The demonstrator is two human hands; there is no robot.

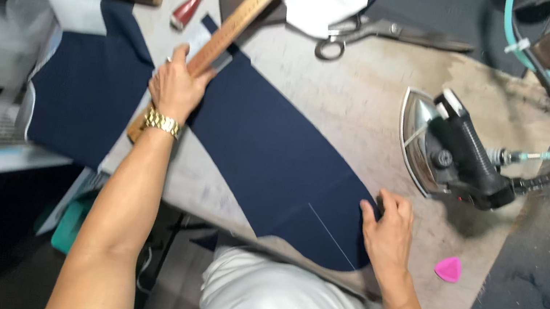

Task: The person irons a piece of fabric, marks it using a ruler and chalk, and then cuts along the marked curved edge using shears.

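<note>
Laying out navy cloth (274, 162) flat on the table (364, 102), left hand (177, 87) clamped around a wooden ruler (241, 17), right hand (386, 231) pinning the cloth's end, fingers spread, seemingly lining up beside a chalk line (332, 237).

A single head-worn camera looks almost straight down from close above the person's own torso, which fills the bottom centre of the frame. Both forearms reach upward into the picture across the desk (371, 103). The view is slightly tilted, taking in the desk's near edge and a strip of floor at lower left.
</note>
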